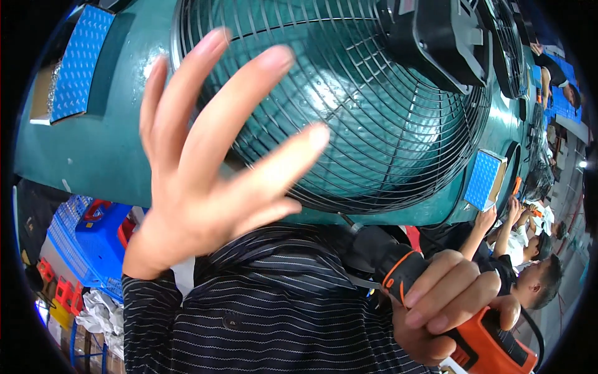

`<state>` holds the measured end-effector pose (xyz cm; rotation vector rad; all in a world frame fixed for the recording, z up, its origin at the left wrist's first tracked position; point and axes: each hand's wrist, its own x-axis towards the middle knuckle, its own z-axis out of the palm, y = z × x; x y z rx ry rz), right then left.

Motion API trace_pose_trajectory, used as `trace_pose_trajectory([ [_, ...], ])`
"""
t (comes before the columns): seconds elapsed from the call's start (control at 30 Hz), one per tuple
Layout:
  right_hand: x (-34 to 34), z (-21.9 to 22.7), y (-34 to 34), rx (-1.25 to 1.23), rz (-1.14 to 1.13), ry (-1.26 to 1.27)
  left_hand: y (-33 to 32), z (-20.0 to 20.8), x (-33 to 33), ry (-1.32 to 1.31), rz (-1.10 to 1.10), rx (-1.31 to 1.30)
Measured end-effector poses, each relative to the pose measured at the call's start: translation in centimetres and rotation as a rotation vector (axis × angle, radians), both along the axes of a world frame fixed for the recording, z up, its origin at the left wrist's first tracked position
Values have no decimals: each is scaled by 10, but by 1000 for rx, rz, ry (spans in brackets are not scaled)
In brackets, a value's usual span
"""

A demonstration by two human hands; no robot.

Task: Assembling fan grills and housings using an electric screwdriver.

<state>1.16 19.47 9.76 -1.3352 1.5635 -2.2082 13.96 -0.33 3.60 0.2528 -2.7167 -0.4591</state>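
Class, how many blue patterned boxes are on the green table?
2: one blue box at upper left, another blue box lower right of the wire guard; more may be hidden.

The left hand [193, 193] is blurred, its fingertips smeared, and it covers part of the rim of the wire guard [398, 156]. The upper edge cuts off that guard and the black motor housing [436, 40]. Fingers of the right hand [455, 293] hide the middle of the drill [386, 262]. The lower edge crops the striped shirt [261, 311]. The blue box [87, 59] at upper left fades into the dark rim; its contents, perhaps small shiny pieces, are too small to tell.
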Motion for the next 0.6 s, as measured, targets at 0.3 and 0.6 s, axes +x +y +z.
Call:
trace_pose_trajectory([
  [0.3, 9, 7, 0, 142, -28, -12, -17, -7, -10, -57, -119, 60],
  [0.6, 4, 18, -8, 199, 93, -45, -20, -8, -7, -70, -132, 61],
])
